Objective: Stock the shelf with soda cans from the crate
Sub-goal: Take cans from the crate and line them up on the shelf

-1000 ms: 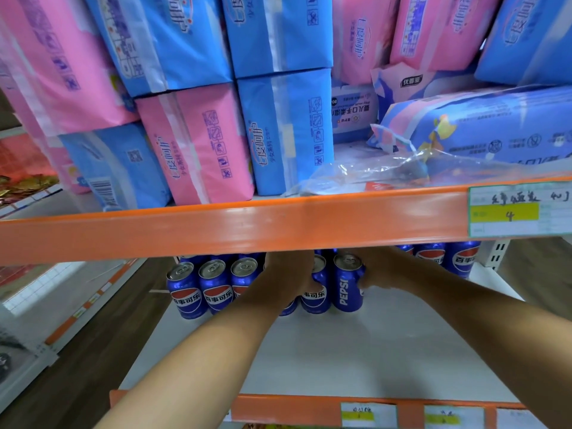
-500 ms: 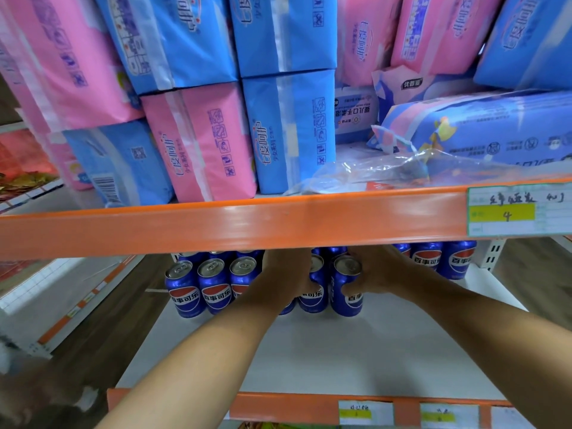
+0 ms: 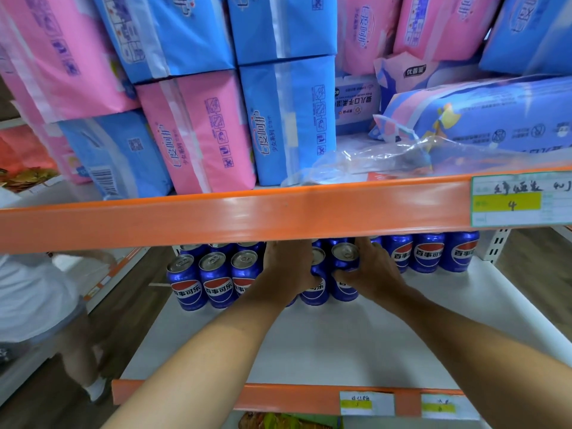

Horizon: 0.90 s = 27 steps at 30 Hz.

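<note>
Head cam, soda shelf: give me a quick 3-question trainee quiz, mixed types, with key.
1. True or false: the right hand grips a blue can standing on the white shelf.
2. Multiple choice: what does the yellow band of the price label on the orange rail read? A) 4 B) 7 C) 12
3. Fill in: to the left of the left hand, the front row shows ___ cans with their tops in view.

Key: 1 true; 2 A; 3 three
</note>
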Tool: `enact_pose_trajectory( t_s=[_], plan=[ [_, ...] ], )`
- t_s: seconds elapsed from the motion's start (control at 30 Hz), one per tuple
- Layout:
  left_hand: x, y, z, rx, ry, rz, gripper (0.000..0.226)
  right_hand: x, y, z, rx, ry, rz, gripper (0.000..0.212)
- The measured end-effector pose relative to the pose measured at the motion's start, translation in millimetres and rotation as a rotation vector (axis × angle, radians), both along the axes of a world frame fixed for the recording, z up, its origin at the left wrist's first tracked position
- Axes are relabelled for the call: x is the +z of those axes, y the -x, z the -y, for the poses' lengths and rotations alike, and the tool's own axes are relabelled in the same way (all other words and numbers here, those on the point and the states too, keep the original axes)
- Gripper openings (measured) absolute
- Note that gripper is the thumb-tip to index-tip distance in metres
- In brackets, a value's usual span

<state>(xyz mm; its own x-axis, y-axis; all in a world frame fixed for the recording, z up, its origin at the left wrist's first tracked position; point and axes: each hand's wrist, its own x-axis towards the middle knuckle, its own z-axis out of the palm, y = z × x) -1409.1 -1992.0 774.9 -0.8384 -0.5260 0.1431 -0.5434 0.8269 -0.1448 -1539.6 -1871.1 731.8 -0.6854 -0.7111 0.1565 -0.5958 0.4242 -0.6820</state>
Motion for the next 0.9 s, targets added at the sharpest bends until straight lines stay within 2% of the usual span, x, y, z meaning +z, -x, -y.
enact_pose_trajectory(
  t_s=[0.17,0.37,0.57,0.7,0.8,0.9],
  plan=[
    [2,-1,-2,0.011,-0.002,0.015,0.085,-5,0,3,-0.028,0.018,0.066,0.073],
    [3,-2,-5,0.015,-0.015,0.005,0.079,-7,6,5,-0.012,0.017,0.12,0.082],
    [3,-4,-6,0.012,-0.028,0.048,0.081,-5,-5,2,-0.036,0.034,0.121,0.071],
    [8,-16,6,-0.001,-0.021,0.133,0.098,-1,-7,2,-0.047,0.02,0.153,0.073],
    [11,-23,18,0.042,0.045,0.141,0.082,2,-8,1,-0.048,-0.001,0.179,0.071],
    [10,-23,18,0.04,0.057,0.141,0.075,2,-9,2,-0.053,-0.006,0.157,0.065]
  ],
)
